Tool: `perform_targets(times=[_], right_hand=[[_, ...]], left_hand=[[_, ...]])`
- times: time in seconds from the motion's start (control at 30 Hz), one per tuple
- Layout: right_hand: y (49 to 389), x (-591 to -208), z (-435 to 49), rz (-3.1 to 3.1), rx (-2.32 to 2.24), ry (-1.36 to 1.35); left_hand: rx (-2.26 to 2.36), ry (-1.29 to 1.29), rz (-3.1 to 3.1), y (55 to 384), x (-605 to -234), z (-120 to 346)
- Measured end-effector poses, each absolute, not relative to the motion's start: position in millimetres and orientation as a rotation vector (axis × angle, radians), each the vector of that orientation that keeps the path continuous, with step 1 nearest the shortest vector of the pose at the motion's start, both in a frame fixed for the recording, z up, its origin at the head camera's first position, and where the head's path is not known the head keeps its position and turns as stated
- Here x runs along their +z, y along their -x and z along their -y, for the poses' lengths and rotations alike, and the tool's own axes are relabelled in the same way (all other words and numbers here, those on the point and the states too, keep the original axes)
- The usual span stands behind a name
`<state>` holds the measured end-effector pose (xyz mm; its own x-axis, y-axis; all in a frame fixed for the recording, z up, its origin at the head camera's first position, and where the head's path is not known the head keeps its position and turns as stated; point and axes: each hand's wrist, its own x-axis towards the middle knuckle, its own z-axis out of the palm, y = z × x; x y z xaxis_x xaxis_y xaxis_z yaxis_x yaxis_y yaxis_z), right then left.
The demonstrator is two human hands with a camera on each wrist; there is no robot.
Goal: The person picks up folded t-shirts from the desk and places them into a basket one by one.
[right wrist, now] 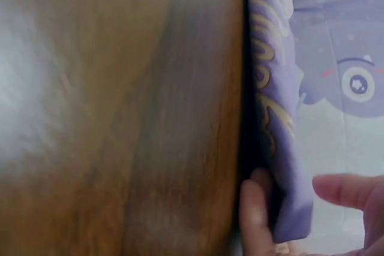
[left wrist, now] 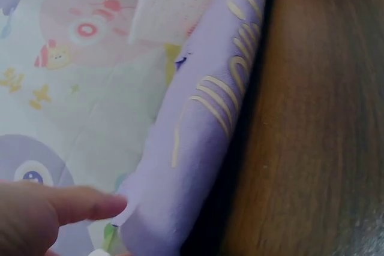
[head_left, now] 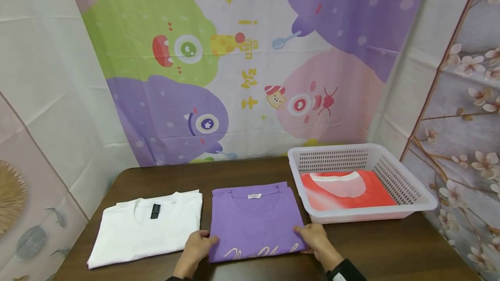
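Cartoon-monster curtain (head_left: 250,138) hangs behind a dark wooden table (head_left: 390,250). Folded purple T-shirt (head_left: 258,218), cream script along its near edge, at the table between both hands. Left hand (head_left: 196,247) pinches its near-left corner; right hand (head_left: 317,240) holds its near-right corner, fingers underneath. Folded white T-shirt (head_left: 156,233) left of the purple T-shirt; white plastic basket (head_left: 375,217), red garment (head_left: 347,194) inside, to its right.

Fingers (right wrist: 255,211) under purple cloth (right wrist: 284,103), cream lettering (right wrist: 262,76); brown tabletop (right wrist: 120,118) below; cartoon-printed backdrop (right wrist: 336,103) beyond.
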<state>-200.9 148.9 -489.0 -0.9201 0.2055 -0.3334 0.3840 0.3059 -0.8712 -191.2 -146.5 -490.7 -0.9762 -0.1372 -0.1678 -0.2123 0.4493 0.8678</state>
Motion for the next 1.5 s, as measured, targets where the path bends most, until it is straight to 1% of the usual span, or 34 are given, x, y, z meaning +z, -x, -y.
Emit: perform_targets(times=[0.17,0.43,0.67,0.87,1.13,1.3,1.5], right_hand=[[206.7,-492.6,-151.1,-2.517,-1.581,-0.544],[205.5,-493.5,-155.6,-2.504,-1.538,-0.507],[190.6,-493.7,-157.1,-2.424,-1.617,-0.506],[176.1,-491.8,-162.7,-2.408,-1.591,-0.415],[159.1,-490.3,-178.9,-2.309,-1.434,-0.224],[168.4,-488.8,-182.3,-2.267,-1.467,-0.243],[191.0,-489.8,-175.0,-2.264,-1.557,-0.442]], left_hand=[[1.464,0.387,-2.799,192.9,-492.1,145.6],[1.516,0.372,-2.76,189.9,-494.3,147.6],[1.617,0.302,-2.576,183.4,-505.1,156.6],[1.631,0.235,-2.386,175.9,-511.1,169.7],[1.424,0.081,-2.356,159.2,-493.5,178.9],[1.451,0.12,-2.372,159.4,-488.3,174.5],[1.548,0.324,-2.424,173.7,-489.4,158.9]])
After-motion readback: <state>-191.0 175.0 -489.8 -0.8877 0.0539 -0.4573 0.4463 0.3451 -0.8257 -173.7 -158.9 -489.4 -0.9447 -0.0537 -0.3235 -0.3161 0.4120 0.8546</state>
